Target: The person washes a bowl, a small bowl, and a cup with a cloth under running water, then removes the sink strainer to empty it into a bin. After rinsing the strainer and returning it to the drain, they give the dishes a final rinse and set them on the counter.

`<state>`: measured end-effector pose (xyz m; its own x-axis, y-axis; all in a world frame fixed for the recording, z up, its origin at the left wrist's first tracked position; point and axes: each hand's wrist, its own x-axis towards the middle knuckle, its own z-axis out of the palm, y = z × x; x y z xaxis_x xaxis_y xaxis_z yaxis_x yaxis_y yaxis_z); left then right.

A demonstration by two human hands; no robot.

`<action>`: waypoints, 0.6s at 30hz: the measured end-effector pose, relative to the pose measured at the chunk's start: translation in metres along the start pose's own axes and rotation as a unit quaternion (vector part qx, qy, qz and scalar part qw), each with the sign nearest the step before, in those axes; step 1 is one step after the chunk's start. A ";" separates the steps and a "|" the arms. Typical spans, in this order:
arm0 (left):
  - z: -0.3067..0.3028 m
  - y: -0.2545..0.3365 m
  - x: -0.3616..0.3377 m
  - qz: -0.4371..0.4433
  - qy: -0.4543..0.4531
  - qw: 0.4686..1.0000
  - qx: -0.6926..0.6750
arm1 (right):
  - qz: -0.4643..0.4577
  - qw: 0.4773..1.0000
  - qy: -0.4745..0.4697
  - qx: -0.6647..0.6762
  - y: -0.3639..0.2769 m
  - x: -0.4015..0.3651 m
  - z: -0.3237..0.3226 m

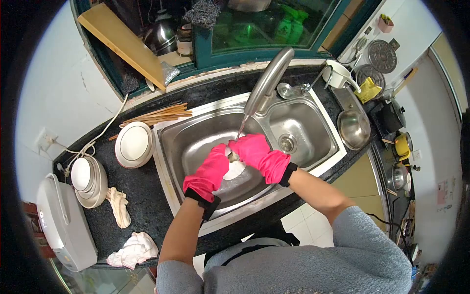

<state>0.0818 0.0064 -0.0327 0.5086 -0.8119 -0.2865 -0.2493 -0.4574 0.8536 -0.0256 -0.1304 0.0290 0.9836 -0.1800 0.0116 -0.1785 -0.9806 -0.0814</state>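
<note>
Both my hands wear pink rubber gloves and meet over the large left basin of the steel sink [174, 147]. My left hand [214, 165] is closed, its fingers curled round something small and pale. Against it is my right hand [250, 148], also closed, just below the faucet [269, 81], whose thin stream of water falls on the gloves. What sits between the fingers is mostly hidden, and I cannot tell its kind. Below the hands a white round piece of dishware [236, 170] shows in the basin.
Left of the sink are stacked white bowls [134, 144], chopsticks [156, 115], more bowls [88, 176], crumpled cloths [134, 250] and a grey-white rice cooker [63, 220]. A metal bowl [353, 130] and a white pot [338, 73] stand to the right. A cutting board [120, 44] leans by the window.
</note>
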 end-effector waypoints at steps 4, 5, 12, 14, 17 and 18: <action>-0.012 -0.002 -0.014 0.136 -0.044 0.956 -0.255 | 0.120 0.906 -0.012 0.405 0.020 -0.003 0.014; 0.001 0.004 -0.010 0.067 0.026 0.942 -0.327 | 0.167 0.827 0.010 0.537 0.016 -0.010 0.017; 0.055 -0.013 0.008 0.056 0.233 0.896 -0.374 | 0.236 0.631 -0.059 0.737 -0.001 -0.027 0.010; 0.032 -0.003 -0.006 0.009 0.170 0.911 -0.376 | 0.255 0.635 -0.133 0.716 0.019 -0.026 0.021; -0.011 0.025 -0.029 0.007 0.016 0.973 -0.230 | 0.138 0.925 -0.091 0.342 0.047 -0.014 0.044; -0.019 0.024 -0.026 0.058 -0.016 0.985 -0.162 | 0.140 0.925 -0.090 0.342 0.043 -0.014 0.032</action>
<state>0.0778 0.0235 0.0035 0.4648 -0.8654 -0.1871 -0.0252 -0.2241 0.9742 -0.0460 -0.1674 -0.0068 0.9006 -0.3427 -0.2673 -0.4294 -0.6069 -0.6687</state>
